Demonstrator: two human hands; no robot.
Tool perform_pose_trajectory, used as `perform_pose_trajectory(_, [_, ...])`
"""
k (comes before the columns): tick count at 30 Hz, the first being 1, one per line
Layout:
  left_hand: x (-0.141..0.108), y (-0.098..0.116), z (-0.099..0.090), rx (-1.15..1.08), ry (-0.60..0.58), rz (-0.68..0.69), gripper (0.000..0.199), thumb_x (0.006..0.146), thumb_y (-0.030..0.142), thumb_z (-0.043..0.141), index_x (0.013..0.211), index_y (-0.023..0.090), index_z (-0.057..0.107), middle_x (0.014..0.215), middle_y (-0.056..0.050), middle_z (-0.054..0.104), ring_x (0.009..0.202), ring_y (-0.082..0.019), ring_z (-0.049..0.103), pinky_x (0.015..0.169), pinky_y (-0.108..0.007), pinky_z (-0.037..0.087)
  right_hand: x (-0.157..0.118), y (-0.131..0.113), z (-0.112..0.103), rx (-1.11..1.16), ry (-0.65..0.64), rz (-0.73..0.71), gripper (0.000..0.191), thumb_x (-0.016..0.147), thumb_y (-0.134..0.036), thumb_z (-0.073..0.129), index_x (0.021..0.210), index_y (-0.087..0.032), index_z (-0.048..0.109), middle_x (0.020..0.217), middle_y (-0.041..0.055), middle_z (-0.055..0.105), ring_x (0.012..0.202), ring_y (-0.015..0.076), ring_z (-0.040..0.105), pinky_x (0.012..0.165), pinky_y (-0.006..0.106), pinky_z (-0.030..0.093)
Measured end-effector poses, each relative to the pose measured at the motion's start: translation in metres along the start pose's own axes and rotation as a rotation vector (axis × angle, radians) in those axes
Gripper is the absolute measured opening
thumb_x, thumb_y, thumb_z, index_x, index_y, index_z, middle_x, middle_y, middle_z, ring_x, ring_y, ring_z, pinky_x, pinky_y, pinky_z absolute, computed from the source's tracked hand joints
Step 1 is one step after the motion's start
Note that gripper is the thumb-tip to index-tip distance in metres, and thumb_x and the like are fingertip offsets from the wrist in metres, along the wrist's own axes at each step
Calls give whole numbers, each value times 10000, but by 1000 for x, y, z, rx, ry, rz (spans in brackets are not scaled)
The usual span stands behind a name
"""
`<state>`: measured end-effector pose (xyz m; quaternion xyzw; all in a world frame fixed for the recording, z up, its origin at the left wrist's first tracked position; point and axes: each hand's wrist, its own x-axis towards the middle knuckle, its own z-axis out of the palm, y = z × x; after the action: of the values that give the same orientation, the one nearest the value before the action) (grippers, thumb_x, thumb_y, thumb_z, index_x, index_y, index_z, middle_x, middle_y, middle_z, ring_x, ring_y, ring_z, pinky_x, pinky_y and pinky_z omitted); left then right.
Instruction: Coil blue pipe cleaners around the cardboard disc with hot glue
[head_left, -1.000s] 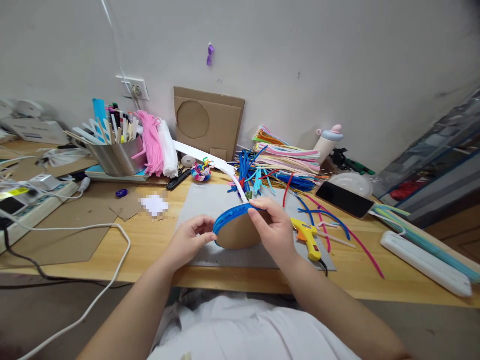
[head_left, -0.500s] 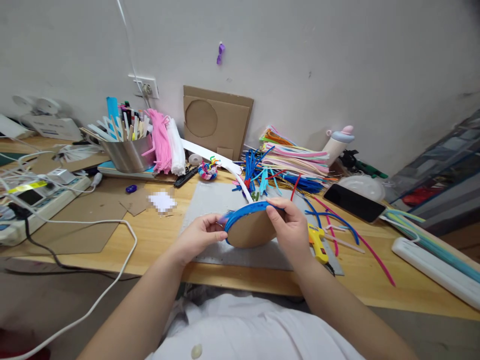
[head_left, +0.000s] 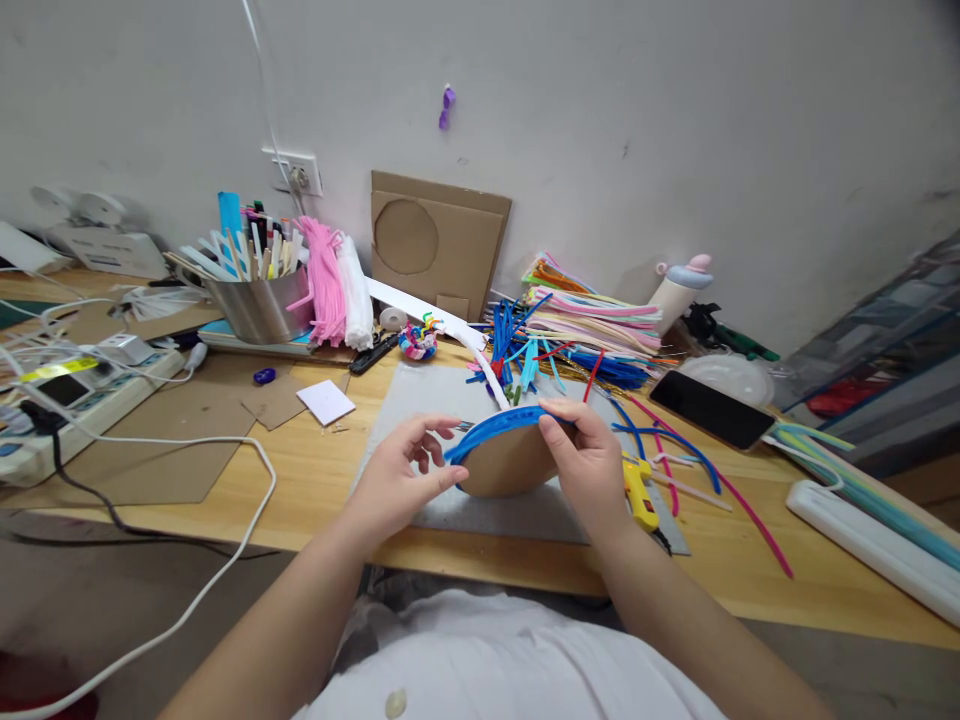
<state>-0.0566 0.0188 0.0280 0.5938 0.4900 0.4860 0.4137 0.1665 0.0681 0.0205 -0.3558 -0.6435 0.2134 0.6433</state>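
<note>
Your right hand point(head_left: 589, 462) grips the cardboard disc point(head_left: 504, 465) at its right side, the thumb laid on the brown face and the fingers at the upper rim, pinching it between them. Your left hand point(head_left: 391, 482) is at the opposite side, its fingers spread, with a gap between index finger and thumb; the thumb tip is at the disc's left edge, though you cannot tell from here whether it presses. The disc is tilted in front of you, above the grey mat point(head_left: 502, 520) on the bench point(head_left: 300, 505), and a blue strip point(head_left: 495, 426) runs along its upper edge

Just beside your right hand lies a yellow glue gun point(head_left: 639, 492), partly hidden by that hand. Beyond the disc, blue pipe cleaners point(head_left: 510, 328) are heaped near a white strip point(head_left: 491, 378). To your left, a white card point(head_left: 326, 402) lies flat on the bench, and a metal container point(head_left: 262, 308) full of sticks stands farther back, beside a pink bundle point(head_left: 326, 285)
</note>
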Motion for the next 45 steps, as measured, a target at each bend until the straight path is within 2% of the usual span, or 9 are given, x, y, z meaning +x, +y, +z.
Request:
perform_pose_trajectory(7, [-9,28,9,179,204,591,141,854,152,664,968,231,685,903,-20,692,832,-125,634,748,-256,506,-2,-5,0,8,-25,-16,83,877,-295,678,940,-265,722,916,29,740,899,206,692,860,392,556])
perform_pose_trajectory(10, [-9,36,11,188,211,631,157,856,89,642,926,226,677,871,-10,694,848,-122,654,768,-247,521,-3,-3,0,7,-27,-16,86,879,-295,678,947,-269,723,932,32,748,920,214,691,952,443,515])
perform_pose_trajectory(12, [-12,42,12,147,133,649,180,841,65,649,931,219,666,871,-13,691,836,-119,656,759,-241,530,-5,-1,0,5,-27,-12,85,880,-297,678,947,-269,722,949,35,755,934,220,692,1017,484,469])
perform_pose_trajectory(18, [-34,59,15,280,-308,877,263,824,13,561,1021,170,637,853,-72,676,772,-142,622,702,-271,522,-12,-6,-7,-5,-142,-63,127,897,-236,662,993,-298,718,985,13,753,981,210,687,1160,535,279])
perform_pose_trajectory(30, [-42,62,8,286,-483,844,270,809,102,601,1068,177,596,832,-81,678,744,-183,624,693,-337,508,-15,-13,-17,96,-253,-31,236,962,-208,538,1057,-334,713,1058,-1,718,1068,202,648,1192,479,187])
perform_pose_trajectory(33, [-44,49,9,115,-379,792,279,930,329,535,1161,176,573,874,-94,669,806,-198,636,717,-346,530,-15,-13,-17,114,-243,-17,254,966,-205,522,1066,-338,713,1050,-5,719,1075,204,640,1195,473,181])
perform_pose_trajectory(37, [-38,22,21,99,134,595,170,934,143,505,1046,227,602,856,-23,630,794,-129,608,723,-260,513,-20,-15,-20,116,-228,-23,254,959,-193,515,1053,-320,714,1026,2,709,1062,211,642,1201,486,170])
perform_pose_trajectory(38, [-36,17,25,161,178,581,176,904,119,553,1030,228,609,879,-20,631,830,-130,611,751,-258,515,-22,-16,-21,115,-227,-30,257,958,-189,512,1058,-315,713,1020,5,707,1062,213,640,1202,489,171])
perform_pose_trajectory(45, [-25,3,45,363,161,814,346,825,42,643,1121,219,615,1031,-61,637,943,-139,634,794,-253,565,-34,-16,-28,208,-203,-5,271,966,-187,497,1100,-303,702,1060,41,657,1039,226,607,948,417,465])
